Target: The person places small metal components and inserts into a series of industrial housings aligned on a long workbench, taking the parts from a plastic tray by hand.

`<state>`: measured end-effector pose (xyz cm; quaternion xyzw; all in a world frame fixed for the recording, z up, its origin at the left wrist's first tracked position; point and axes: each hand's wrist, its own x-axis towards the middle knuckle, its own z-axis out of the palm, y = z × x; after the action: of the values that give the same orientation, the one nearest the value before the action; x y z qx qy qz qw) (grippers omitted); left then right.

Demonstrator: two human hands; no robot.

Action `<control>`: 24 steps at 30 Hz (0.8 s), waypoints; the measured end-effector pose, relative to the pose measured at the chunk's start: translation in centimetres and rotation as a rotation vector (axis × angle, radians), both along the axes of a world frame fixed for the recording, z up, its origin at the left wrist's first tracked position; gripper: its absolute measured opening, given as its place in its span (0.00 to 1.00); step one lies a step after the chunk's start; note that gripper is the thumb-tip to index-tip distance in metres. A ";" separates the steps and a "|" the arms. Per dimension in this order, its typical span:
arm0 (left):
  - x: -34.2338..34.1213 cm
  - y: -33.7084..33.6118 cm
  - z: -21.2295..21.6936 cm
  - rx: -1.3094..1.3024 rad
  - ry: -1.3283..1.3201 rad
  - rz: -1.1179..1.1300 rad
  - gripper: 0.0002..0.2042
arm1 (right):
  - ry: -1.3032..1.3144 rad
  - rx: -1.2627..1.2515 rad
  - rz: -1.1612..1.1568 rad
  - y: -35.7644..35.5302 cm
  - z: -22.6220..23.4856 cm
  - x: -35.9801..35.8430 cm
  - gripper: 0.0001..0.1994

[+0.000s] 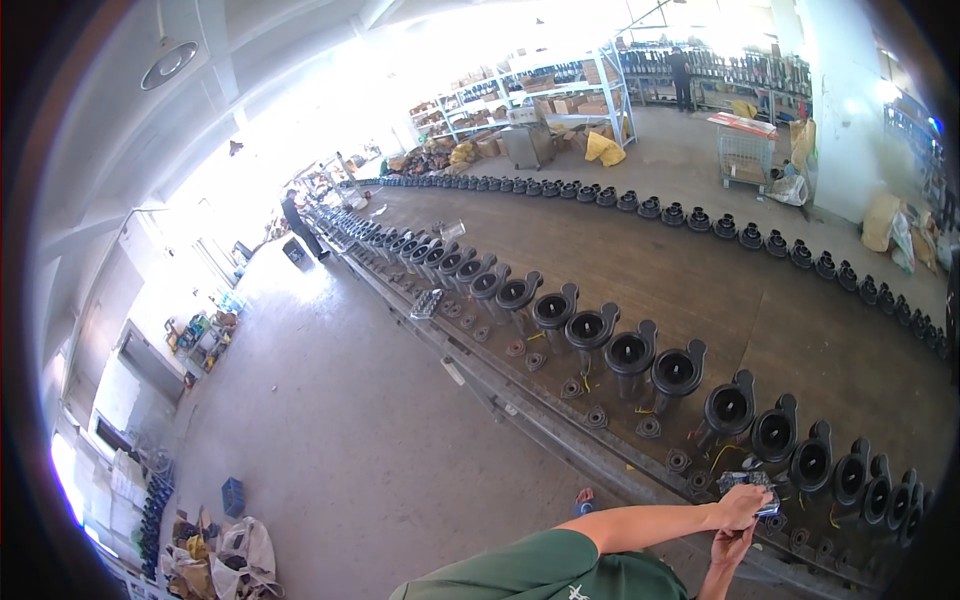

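Along the near edge of a long, dull brown conveyor belt point(640, 270), the bare left hand point(745, 505) has its fingers curled over a shiny, silver-and-dark packet of small parts point(735, 482), gripping it just in front of the round black housings. The bare right hand point(732, 548) is raised close below, fingers bent; the view is small and the hands overlap there, so I cannot tell whether it grips anything.

Holding the packet over the belt's border presumably keeps its contents near the row. The black, ring-topped plastic housings point(728, 408) stand upright on clear cylindrical bodies, each with a rounded lug at one side, probably spaced so every recessed centre can be reached from this side. Before them lie flat, dark, roughly triangular pieces with rounded corners point(597, 416), set about one to a housing, seemingly as matching sets. Thin yellow wires point(722, 458) curve loosely among them.

A second glittering packet point(427, 303) rests farther up, beside the straight grey metal rail point(545, 430). Squat, matte black stepped fittings point(750, 236) line the opposite edge, leaving smooth belt between the rows.
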<state>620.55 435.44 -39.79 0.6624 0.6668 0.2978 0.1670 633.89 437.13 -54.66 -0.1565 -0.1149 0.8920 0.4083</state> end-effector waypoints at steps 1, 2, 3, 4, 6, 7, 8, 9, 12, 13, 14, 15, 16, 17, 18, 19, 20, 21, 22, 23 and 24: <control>-0.2 -0.1 -0.4 -0.012 0.010 0.007 0.17 | -0.095 0.038 -0.013 0.3 -0.2 0.3 0.17; -0.4 -0.2 -0.9 -0.023 0.020 0.013 0.17 | -0.189 0.076 -0.026 0.7 -0.2 0.7 0.16; -0.5 -0.3 -1.3 -0.015 0.023 0.010 0.16 | -0.283 0.116 -0.039 0.9 -0.4 0.9 0.16; -0.6 -0.2 -1.4 -0.003 0.028 -0.001 0.15 | -0.362 0.173 -0.060 1.2 -0.8 1.2 0.16; -0.4 -0.2 -1.8 0.031 0.038 -0.013 0.14 | -0.520 0.287 -0.100 1.5 -1.6 1.9 0.16; -0.2 -0.3 -1.8 0.053 0.044 -0.017 0.14 | -0.599 0.345 -0.121 1.6 -1.9 2.2 0.17; -0.2 -0.3 -1.9 0.076 0.050 -0.020 0.14 | -0.678 0.402 -0.143 1.7 -2.2 2.4 0.17; -0.2 -0.1 -1.8 0.068 0.046 -0.027 0.13 | -0.757 0.459 -0.166 1.8 -2.5 2.5 0.17; -0.3 0.2 -1.7 0.067 0.037 -0.038 0.12 | -0.708 0.471 -0.197 1.8 -2.5 2.2 0.21; -0.3 0.3 -2.1 0.077 0.038 -0.027 0.11 | -0.624 0.358 -0.189 1.5 -2.1 1.9 0.21; -0.4 0.3 -2.3 0.089 0.039 -0.021 0.11 | -0.540 0.245 -0.185 1.3 -1.6 1.4 0.20; -0.3 0.4 -2.5 0.080 0.044 -0.021 0.10 | -0.455 0.132 -0.181 1.0 -1.0 1.1 0.20; -0.3 0.6 -2.4 0.075 0.052 -0.028 0.10 | -0.403 0.139 -0.174 1.0 -1.1 1.1 0.20; -0.2 0.7 -2.2 0.071 0.060 -0.035 0.09 | -0.351 0.147 -0.167 1.0 -1.1 0.9 0.20; -0.1 0.8 -2.0 0.067 0.071 -0.041 0.09 | -0.300 0.155 -0.160 1.0 -1.2 0.9 0.20; -0.1 0.8 -2.0 0.059 0.077 -0.044 0.09 | -0.294 0.108 -0.179 0.7 -0.6 0.5 0.20; -0.1 0.7 -2.1 0.049 0.082 -0.045 0.09 | -0.290 0.060 -0.196 0.1 0.2 -0.1 0.20; -0.1 0.6 -2.3 0.052 0.072 -0.048 0.08 | -0.286 0.011 -0.212 -0.4 1.0 -0.6 0.20; -0.2 0.7 -2.3 0.060 0.067 -0.054 0.08 | -0.253 -0.013 -0.206 -0.4 0.7 -0.6 0.19; -0.2 0.8 -2.4 0.067 0.062 -0.060 0.08 | -0.222 -0.036 -0.199 -0.4 0.4 -0.6 0.18; -0.2 0.8 -2.5 0.056 0.020 -0.036 0.08 | -0.190 -0.060 -0.192 -0.4 0.1 -0.7 0.18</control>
<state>620.31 436.28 -42.25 0.6817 0.6477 0.3069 0.1470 633.23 436.72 -54.60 -0.2628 -0.1108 0.8330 0.4742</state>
